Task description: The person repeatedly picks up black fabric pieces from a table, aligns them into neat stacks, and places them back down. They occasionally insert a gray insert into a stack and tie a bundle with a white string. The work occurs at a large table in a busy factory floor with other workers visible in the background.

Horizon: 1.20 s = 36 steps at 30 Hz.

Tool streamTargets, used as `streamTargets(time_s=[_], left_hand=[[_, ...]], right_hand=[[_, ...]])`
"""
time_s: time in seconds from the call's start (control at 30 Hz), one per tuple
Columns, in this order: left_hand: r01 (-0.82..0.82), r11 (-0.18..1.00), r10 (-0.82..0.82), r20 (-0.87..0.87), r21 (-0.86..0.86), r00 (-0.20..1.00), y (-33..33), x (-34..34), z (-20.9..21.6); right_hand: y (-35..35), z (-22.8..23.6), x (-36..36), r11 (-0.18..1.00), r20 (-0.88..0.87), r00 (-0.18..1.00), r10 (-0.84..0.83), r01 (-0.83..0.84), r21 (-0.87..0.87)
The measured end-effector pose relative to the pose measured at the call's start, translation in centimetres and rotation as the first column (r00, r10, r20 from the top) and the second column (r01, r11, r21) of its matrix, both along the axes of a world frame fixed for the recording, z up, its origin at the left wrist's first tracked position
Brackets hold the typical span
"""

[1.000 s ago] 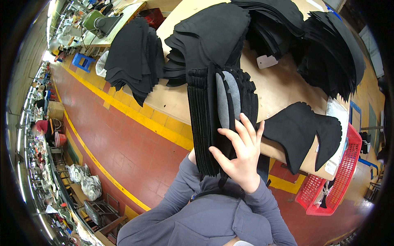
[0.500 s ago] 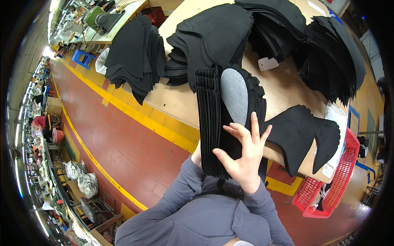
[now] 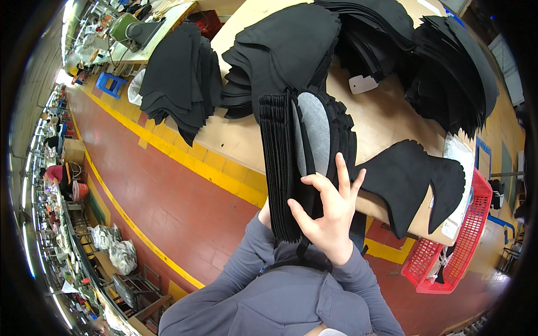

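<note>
A thick stack of black fabric pieces (image 3: 280, 168) stands at the table's near edge, its layered edges facing up on the left side. Beside those edges, a black piece with a grey oval patch (image 3: 315, 131) faces me, and a second strip of grey shows at a partly turned piece next to it. My right hand (image 3: 330, 215) rests over the lower part of the stack, fingers spread, thumb and index finger at the turned piece. Of my left hand (image 3: 264, 215), only the wrist area shows; its fingers are hidden behind the stack.
Several piles of black cut pieces (image 3: 286, 45) cover the table's far side, with a white tag (image 3: 363, 84) among them. Two loose black pieces (image 3: 400, 182) lie at right, above a red plastic basket (image 3: 476, 210). A blue stool (image 3: 110, 84) stands on the floor at far left.
A piece in the stack has turned partway, so a second grey strip now shows left of the oval patch. My right hand has shifted slightly left.
</note>
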<state>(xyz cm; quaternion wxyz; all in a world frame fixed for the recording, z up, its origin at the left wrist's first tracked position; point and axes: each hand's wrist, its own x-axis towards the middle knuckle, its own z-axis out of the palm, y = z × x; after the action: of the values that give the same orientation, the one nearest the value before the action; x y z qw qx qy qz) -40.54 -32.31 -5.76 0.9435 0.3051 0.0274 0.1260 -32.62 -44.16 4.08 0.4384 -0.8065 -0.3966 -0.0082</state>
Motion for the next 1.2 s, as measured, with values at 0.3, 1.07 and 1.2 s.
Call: streamTargets(time_s=[0.3, 1.07, 1.2], left_hand=[[0.030, 0.997, -0.036, -0.095, -0.065, 0.995, -0.3, 0.1, 0.4], [-0.022, 1.000, 0.026, -0.178, 0.022, 0.984, -0.8, -0.7, -0.4], [-0.022, 0.999, 0.028, -0.206, 0.030, 0.978, -0.7, -0.5, 0.0]], right_hand=[[0.5, -0.3, -0.2, 0.995, -0.014, 0.997, -0.079, 0.080, 0.052], [0.0, -0.1, 0.3, 1.000, -0.071, 0.997, 0.012, -0.012, -0.012], [0.0, -0.2, 0.4, 1.000, -0.093, 0.996, 0.009, -0.008, 0.007]])
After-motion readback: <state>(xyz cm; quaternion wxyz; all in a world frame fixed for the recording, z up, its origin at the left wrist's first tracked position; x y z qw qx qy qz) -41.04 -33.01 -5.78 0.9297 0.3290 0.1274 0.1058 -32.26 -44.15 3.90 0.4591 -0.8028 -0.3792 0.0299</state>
